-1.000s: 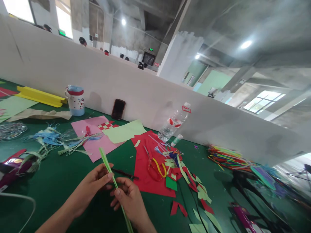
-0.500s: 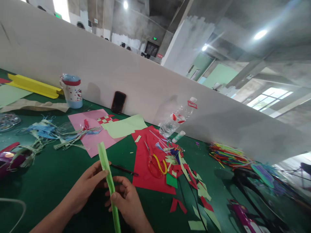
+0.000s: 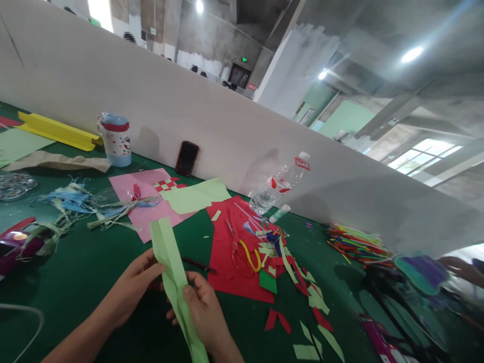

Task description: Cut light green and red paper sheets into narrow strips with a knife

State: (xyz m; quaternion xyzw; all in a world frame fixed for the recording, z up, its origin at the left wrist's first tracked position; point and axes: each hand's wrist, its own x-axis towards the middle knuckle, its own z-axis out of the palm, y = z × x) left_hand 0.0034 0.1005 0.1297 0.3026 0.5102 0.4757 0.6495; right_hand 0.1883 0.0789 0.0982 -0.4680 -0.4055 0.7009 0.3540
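Observation:
A long light-green paper strip (image 3: 171, 262) stands tilted between both my hands, over the green table (image 3: 91, 267). My left hand (image 3: 138, 280) pinches its left edge near the middle. Lower down, my right hand (image 3: 202, 310) grips it with the thumb pressed on the paper's face. The strip shows its broad, partly unfolded side and runs off the bottom of the view. A dark thin stick (image 3: 198, 264) lies on the table just behind my hands.
Red paper (image 3: 223, 267) with yellow-handled scissors (image 3: 244, 252) and several cut scraps lies to the right. Pink paper (image 3: 141, 199), a pale green sheet (image 3: 196, 195), a mug (image 3: 115, 140), a phone (image 3: 186, 158) and a tipped bottle (image 3: 276, 189) stand along the white partition. Coloured sticks (image 3: 355, 242) lie far right.
The strip has turned from edge-on to its broad face and looks opened wider. My right thumb has moved onto its front; both hands have stayed in about the same place.

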